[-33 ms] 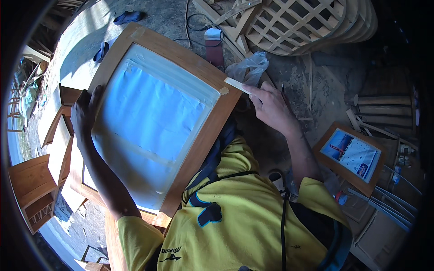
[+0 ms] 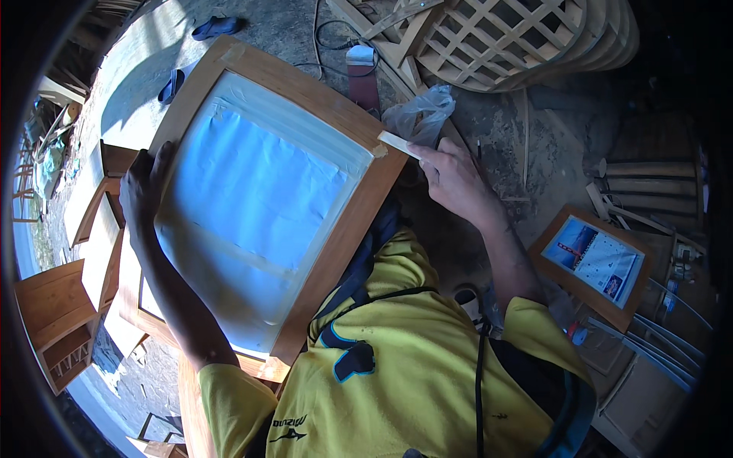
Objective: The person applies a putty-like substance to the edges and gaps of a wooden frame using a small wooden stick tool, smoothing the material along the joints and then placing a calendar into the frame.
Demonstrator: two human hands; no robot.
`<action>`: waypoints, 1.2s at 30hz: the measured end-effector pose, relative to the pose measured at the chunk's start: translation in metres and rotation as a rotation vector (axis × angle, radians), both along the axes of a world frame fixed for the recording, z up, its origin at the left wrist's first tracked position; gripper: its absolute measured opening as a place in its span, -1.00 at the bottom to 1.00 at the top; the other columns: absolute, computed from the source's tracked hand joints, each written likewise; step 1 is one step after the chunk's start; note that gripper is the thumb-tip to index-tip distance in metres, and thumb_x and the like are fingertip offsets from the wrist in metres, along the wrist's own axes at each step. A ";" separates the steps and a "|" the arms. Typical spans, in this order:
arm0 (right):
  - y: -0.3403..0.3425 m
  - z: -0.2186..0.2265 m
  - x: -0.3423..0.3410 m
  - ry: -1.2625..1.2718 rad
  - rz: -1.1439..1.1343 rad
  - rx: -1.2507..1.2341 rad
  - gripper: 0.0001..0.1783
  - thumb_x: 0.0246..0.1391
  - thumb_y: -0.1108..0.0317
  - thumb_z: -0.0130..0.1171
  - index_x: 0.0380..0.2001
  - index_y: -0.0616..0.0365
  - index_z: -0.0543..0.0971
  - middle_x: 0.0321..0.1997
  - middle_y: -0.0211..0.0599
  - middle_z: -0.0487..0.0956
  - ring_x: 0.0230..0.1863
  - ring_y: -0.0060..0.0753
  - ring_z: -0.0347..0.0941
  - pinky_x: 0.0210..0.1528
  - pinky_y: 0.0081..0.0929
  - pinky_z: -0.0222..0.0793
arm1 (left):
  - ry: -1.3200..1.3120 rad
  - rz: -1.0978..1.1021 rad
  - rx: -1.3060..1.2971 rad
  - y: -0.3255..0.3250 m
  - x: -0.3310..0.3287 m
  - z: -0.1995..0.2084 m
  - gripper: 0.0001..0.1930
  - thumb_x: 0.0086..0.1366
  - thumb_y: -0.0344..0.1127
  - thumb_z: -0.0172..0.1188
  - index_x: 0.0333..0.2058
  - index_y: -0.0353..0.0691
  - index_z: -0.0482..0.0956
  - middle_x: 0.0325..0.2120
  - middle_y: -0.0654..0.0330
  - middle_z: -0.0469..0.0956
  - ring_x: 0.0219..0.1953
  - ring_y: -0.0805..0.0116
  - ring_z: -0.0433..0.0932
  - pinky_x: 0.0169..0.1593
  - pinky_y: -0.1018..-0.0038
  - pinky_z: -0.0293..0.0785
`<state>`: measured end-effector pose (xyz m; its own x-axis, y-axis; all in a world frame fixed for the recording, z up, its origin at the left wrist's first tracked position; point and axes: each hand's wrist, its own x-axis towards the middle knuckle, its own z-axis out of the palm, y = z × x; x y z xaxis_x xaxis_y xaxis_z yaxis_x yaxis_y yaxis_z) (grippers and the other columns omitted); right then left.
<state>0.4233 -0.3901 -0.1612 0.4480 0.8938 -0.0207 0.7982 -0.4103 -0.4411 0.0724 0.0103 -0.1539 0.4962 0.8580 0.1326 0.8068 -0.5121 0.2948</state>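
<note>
The left hand [image 2: 143, 187] is partly curled over the left edge of a wood-framed panel [image 2: 256, 198] in front of the yellow shirt [image 2: 416, 359]; the right hand [image 2: 458, 179], nearly closed, pinches a pale flat strip [image 2: 396, 143] at the panel's upper right corner; a plastic bag [image 2: 421, 111] lies beyond

two hands [image 2: 141, 187] [image 2: 458, 181], one held strip [image 2: 397, 143], two blue sandals [image 2: 216, 29] [image 2: 171, 87], one lattice [image 2: 504, 34]

Wooden frame [image 2: 334, 267] and flat pale strip [image 2: 397, 143] before you.
You see the frame slanted, brown around a wrinkled, bluish covered panel [image 2: 259, 183]; the strip's end lies at its far right corner.
</note>
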 end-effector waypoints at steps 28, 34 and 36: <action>-0.017 0.006 -0.005 -0.043 -0.064 -0.124 -0.60 0.25 0.39 0.16 0.14 -0.04 0.64 -0.28 -0.04 0.53 -0.24 0.05 0.60 -0.14 -0.04 0.54 | -0.046 -0.005 -0.022 0.004 -0.003 -0.006 -0.25 0.34 0.43 0.07 -0.29 -0.34 0.63 -0.38 -0.18 0.61 -0.25 -0.19 0.61 -0.11 0.03 0.45; -0.032 -0.003 -0.002 0.036 -0.063 -0.122 -0.52 0.20 0.51 0.21 0.19 -0.06 0.62 -0.34 -0.10 0.48 -0.29 -0.03 0.52 -0.15 -0.13 0.47 | -0.008 0.016 -0.037 -0.001 0.001 -0.001 -0.24 0.33 0.45 0.06 -0.32 -0.33 0.63 -0.40 -0.15 0.62 -0.26 -0.17 0.61 -0.12 0.03 0.44; -0.025 -0.003 -0.003 0.040 -0.053 -0.084 -0.52 0.20 0.51 0.21 0.19 -0.06 0.62 -0.34 -0.10 0.48 -0.28 -0.03 0.52 -0.15 -0.12 0.47 | -0.002 0.024 -0.036 -0.003 0.001 0.000 -0.23 0.32 0.46 0.06 -0.32 -0.32 0.63 -0.40 -0.15 0.62 -0.27 -0.16 0.61 -0.13 0.04 0.44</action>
